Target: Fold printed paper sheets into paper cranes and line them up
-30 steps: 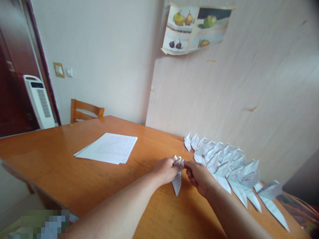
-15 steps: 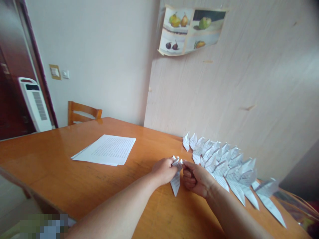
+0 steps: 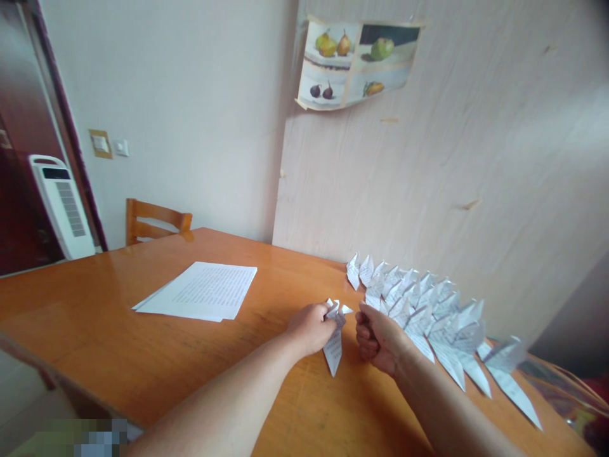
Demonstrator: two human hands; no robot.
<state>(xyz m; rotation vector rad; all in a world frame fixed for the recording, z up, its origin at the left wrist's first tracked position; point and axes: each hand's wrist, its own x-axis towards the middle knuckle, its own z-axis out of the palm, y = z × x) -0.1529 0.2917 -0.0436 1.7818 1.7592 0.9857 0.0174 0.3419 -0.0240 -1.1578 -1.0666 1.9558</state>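
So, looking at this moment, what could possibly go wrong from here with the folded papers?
Two risks, I think. The left hand grips the folded paper, so too much pressure might crush its thin points. The right hand, fingers curled, is close to the rows of folded pieces; a sideways swing could disturb them.

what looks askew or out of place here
The fruit poster on the wall has a bowed lower edge instead of a straight one; the printed sheets on the table are stacked unevenly, edges offset. No spill shows.
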